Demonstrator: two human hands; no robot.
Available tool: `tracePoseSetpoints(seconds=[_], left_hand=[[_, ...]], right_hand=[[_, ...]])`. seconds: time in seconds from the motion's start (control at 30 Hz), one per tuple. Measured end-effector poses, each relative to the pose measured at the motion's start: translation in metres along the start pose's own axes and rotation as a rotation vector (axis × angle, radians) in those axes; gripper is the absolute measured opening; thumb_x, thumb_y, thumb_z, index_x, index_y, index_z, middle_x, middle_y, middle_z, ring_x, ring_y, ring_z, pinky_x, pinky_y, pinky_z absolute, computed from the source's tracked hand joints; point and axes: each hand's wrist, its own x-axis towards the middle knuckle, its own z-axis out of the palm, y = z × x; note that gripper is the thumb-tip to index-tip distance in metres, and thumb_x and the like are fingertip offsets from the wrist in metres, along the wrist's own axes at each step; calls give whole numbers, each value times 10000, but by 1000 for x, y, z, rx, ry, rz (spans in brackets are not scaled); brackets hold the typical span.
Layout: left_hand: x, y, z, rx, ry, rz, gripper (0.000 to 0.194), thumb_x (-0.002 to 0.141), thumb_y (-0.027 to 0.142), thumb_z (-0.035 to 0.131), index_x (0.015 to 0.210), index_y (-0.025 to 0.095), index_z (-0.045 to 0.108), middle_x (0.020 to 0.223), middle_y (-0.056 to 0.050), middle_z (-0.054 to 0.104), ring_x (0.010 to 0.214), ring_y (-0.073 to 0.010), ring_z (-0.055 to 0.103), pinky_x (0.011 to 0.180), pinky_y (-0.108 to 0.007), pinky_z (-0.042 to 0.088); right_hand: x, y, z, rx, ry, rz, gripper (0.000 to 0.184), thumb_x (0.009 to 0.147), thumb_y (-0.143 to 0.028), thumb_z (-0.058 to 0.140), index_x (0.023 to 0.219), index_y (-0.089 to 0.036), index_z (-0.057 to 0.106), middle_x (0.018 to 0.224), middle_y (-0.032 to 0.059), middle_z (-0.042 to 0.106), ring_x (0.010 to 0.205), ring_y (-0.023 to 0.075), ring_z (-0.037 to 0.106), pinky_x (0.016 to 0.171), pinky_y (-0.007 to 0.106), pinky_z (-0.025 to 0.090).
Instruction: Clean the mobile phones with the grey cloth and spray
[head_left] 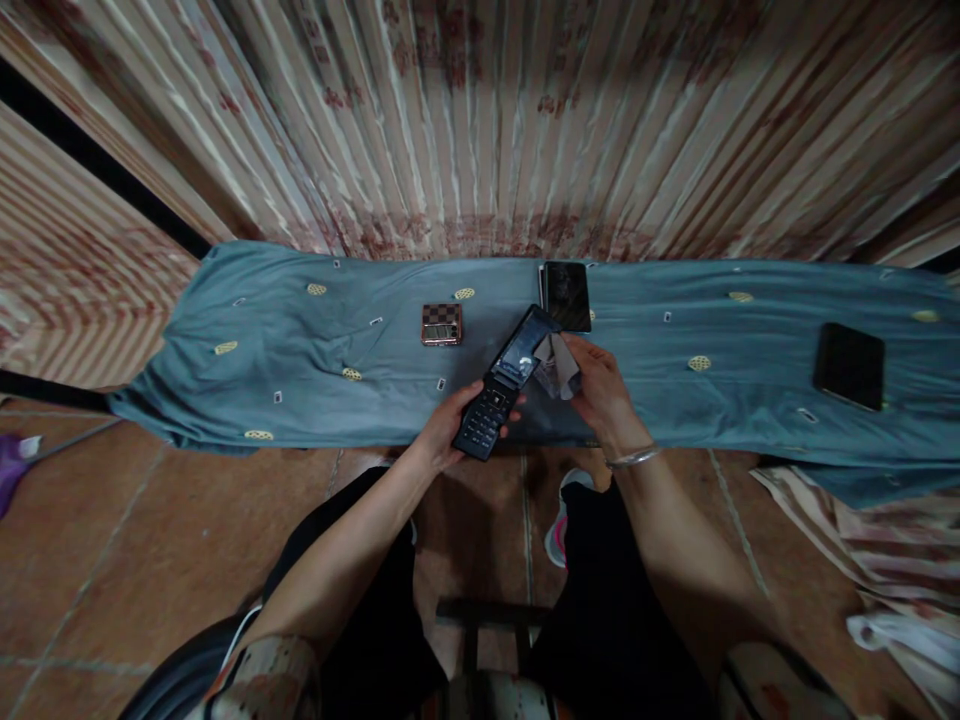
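Note:
My left hand [450, 425] is wrapped round the keypad half of a black flip phone [487, 415], which is unfolded with its lit screen tilted up and to the right. In my right hand [600, 380] a small grey cloth [559, 368] is pinched, its lower part hanging loose beside the phone's screen. The cloth overlaps the screen's right edge; whether it presses on the glass I cannot tell. Behind the phone's top end lies a dark flat device [568, 296] with a glossy face. A small checkered flip phone [442, 325], folded, sits to the left.
A blue-green cloth with yellow patterns covers the long narrow bench [375, 400]. At its right end lies a black rectangular device [850, 366]. Striped curtains [480, 130] hang right behind the bench. On the tiled floor at far left is something purple [11, 470].

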Motion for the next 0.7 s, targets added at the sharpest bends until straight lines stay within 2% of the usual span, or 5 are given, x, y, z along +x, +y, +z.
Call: tracePoseSetpoints(seconds=[0.2,0.37,0.43,0.57,0.7], left_hand=[[1,3,3,-36,49,28,422,1040,278,393,1294,57,649,1075,-208,792,779,-209,772,592,-260,577],[5,6,-2,-108,138,88,406,1039,270,385,1267,49,637,976,-183,795,747,-201,759,581,-263,581],[6,7,-3,-133,166,108,405,1047,282,367,1218,48,650,916,-167,791,717,-193,752,583,-263,581],[9,10,-1,-155,214,129,488,1065,381,338,1100,63,706,825,-144,777,652,-195,730,632,-297,595],[10,14,3,-187,270,155,504,1066,400,341,1103,89,737,873,-128,792,791,-230,765,822,-366,612]], right_hand=[[-7,-8,2,11,4,-96,312,667,-509,880,790,-241,777,675,-35,749,574,125,646,565,245,531],[-22,-15,6,-227,-63,-240,260,724,-483,845,842,-253,820,732,-42,764,626,142,655,589,263,538],[-30,-16,8,-343,-129,-288,252,781,-477,799,899,-257,833,799,-23,792,704,176,702,649,297,579],[-44,-15,13,-541,-316,-411,218,905,-407,694,1033,-285,821,1053,13,820,995,234,763,912,382,614],[-56,-7,16,-737,-463,-582,256,972,-294,628,1184,-280,769,1225,50,783,1161,243,736,1046,437,587]])
